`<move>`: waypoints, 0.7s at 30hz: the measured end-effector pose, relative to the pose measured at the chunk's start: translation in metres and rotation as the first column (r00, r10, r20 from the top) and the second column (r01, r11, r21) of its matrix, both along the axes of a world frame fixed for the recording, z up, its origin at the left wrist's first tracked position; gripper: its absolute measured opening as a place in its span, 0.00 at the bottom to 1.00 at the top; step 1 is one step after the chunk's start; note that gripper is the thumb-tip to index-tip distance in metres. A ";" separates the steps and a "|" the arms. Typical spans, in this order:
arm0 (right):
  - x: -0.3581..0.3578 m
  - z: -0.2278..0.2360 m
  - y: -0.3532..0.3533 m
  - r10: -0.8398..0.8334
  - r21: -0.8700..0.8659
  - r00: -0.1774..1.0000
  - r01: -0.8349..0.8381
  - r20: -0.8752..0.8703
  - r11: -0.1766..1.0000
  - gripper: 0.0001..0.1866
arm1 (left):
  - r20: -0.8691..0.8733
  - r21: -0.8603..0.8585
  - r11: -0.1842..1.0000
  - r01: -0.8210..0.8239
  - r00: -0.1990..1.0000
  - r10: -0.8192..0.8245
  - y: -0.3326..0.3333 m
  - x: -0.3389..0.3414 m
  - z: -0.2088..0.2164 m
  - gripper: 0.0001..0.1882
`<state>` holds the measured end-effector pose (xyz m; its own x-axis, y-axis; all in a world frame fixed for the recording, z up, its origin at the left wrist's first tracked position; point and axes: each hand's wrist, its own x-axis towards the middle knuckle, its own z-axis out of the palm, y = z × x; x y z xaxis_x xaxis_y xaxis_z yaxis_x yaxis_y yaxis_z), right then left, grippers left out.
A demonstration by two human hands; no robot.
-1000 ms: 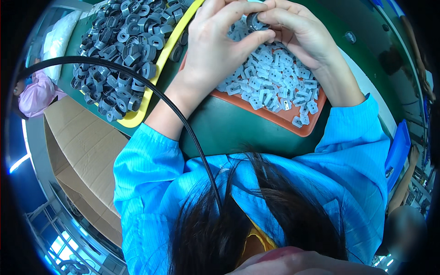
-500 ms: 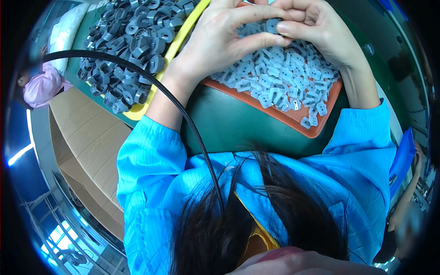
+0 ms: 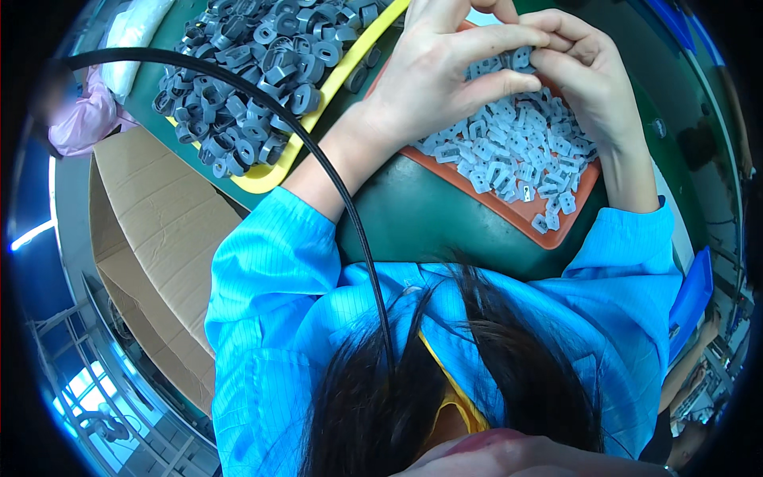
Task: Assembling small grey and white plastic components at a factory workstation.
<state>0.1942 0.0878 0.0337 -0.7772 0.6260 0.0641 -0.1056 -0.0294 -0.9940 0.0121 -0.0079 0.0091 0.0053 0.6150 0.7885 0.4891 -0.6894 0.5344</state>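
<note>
Both my hands meet at the top, over an orange tray (image 3: 548,238) heaped with small translucent white plastic pieces (image 3: 509,147), each with small openings. Between them is a small grey plastic part (image 3: 520,59), partly covered by fingers. My right hand (image 3: 584,67) pinches it between thumb and bent fingers. My left hand (image 3: 449,67) curves in from the other side, its thumb and index finger closed about the same part, fingertips touching the right hand's. Whether a white piece is also held there is hidden.
On the left, a yellow-rimmed tray (image 3: 274,179) holds a heap of grey plastic rings (image 3: 254,71). A black cable (image 3: 334,171) arches across the view. An open cardboard box (image 3: 159,238) stands at lower left. A person in a pink sleeve (image 3: 87,119) is beyond it.
Both hands and the trays appear shifted right and slightly down in the picture. The grey part has turned between the fingers; my hands are still together over the orange tray.
</note>
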 end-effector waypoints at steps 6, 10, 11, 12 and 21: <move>0.006 -0.021 0.027 0.247 -0.173 0.964 -0.262 -0.101 0.950 0.14 | -0.129 -0.141 0.988 -0.066 0.990 0.048 -0.007 0.001 0.010 0.27; 0.007 -0.002 0.030 -0.038 -0.230 0.999 0.043 0.026 0.972 0.07 | -0.446 -0.153 0.935 -0.319 0.867 0.223 -0.012 -0.021 0.021 0.26; 0.011 -0.010 0.043 -0.171 -0.003 0.981 0.172 0.088 0.985 0.08 | -0.535 -0.212 0.880 -0.425 0.804 0.259 -0.014 -0.029 0.032 0.23; 0.018 -0.011 0.055 -0.271 0.104 0.953 0.258 0.134 0.960 0.09 | -0.575 -0.229 0.864 -0.448 0.779 0.251 -0.012 -0.037 0.038 0.21; 0.048 -0.027 0.096 -0.538 0.600 0.768 0.260 0.346 0.756 0.16 | -0.756 -0.287 0.756 -0.588 0.623 0.198 -0.025 -0.099 0.029 0.13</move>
<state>0.2423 0.1841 0.0063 -0.4722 0.8681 0.1530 0.4926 0.4038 -0.7709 -0.0868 -0.0326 0.0384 0.0478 0.9579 0.2832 0.9857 -0.0912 0.1418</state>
